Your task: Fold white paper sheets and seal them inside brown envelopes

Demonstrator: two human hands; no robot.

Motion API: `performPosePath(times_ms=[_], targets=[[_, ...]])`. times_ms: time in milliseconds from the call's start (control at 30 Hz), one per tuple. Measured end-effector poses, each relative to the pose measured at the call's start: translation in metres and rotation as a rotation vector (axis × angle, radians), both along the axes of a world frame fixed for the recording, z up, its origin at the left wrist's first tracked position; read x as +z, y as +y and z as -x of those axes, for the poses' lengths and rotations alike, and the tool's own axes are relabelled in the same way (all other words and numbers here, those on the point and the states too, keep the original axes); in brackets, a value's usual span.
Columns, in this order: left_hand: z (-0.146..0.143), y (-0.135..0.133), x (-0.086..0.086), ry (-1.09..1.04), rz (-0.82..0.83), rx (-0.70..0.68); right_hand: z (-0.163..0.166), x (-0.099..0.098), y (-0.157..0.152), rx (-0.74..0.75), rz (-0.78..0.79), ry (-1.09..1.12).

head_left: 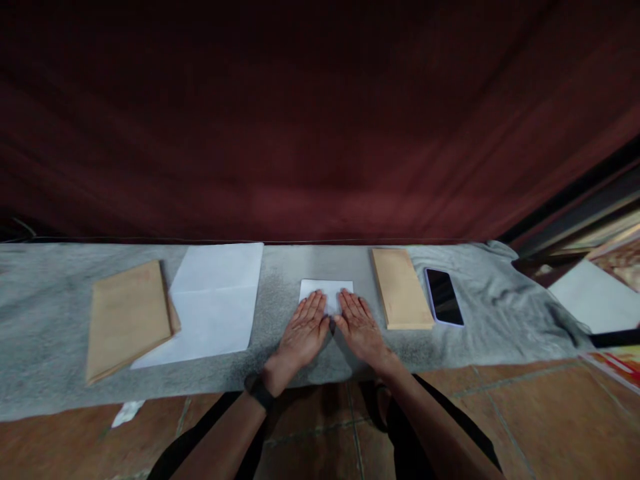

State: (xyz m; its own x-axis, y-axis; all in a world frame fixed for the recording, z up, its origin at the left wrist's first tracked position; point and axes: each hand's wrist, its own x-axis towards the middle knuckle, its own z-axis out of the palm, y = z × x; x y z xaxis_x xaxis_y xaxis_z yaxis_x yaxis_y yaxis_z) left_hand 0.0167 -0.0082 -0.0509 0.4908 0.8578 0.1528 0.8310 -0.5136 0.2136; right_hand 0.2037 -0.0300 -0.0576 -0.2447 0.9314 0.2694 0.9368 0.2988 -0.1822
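Note:
A small folded white paper [332,291] lies flat on the grey cloth in front of me. My left hand [306,328] presses flat on its left part, fingers stretched out. On its right part my right hand [361,327] rests the same way, palm down. Both thumbs come close together at the paper's near edge. The hands hide much of the paper's lower half. Left of my hands lies a larger white sheet [217,300] with a crease across it. To the right is a stack of narrow brown envelopes [403,288].
Larger brown envelopes [129,313] overlap the white sheet at the left. A phone [444,297] lies right of the narrow stack. The grey cloth [510,313] is wrinkled at the right. Behind it hangs a dark red curtain [320,153]. A white scrap [128,413] lies on the tiled floor.

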Motion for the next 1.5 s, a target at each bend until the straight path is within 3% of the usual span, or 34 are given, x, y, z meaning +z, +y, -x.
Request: performPosePath(times_ms=[333, 567, 667, 733, 867, 933, 1033, 1200, 1367, 1500], targets=[[-0.016, 0.022, 0.007, 0.058, 0.011, 0.076, 0.005, 0.007, -0.007, 0.036, 0.024, -0.037], [-0.013, 0.034, 0.005, 0.055, -0.009, 0.258, 0.013, 0.011, -0.023, 0.091, 0.032, -0.023], [-0.015, 0.036, 0.013, 0.021, -0.019, 0.283, 0.021, 0.008, -0.033, 0.133, 0.035, 0.008], [-0.021, 0.034, 0.022, -0.047, -0.016, 0.184, 0.025, 0.005, -0.037, 0.156, 0.049, 0.034], [-0.035, 0.023, 0.035, -0.126, 0.139, -0.296, 0.030, 0.000, -0.037, 0.147, 0.089, 0.101], [-0.039, 0.020, 0.036, -0.108, 0.246, -0.406, 0.032, -0.003, -0.036, 0.154, 0.096, 0.141], [-0.039, 0.025, 0.033, -0.075, 0.321, -0.417, 0.033, -0.006, -0.035, 0.148, 0.050, 0.199], [-0.036, 0.055, 0.027, -0.004, 0.296, -0.458, 0.033, -0.008, -0.035, 0.150, -0.025, 0.210], [-0.042, 0.088, 0.016, 0.084, 0.264, -0.442, 0.033, -0.002, -0.036, 0.146, 0.010, 0.173], [-0.046, 0.099, 0.010, 0.088, 0.185, -0.402, 0.028, 0.004, -0.033, 0.161, 0.060, 0.154]])
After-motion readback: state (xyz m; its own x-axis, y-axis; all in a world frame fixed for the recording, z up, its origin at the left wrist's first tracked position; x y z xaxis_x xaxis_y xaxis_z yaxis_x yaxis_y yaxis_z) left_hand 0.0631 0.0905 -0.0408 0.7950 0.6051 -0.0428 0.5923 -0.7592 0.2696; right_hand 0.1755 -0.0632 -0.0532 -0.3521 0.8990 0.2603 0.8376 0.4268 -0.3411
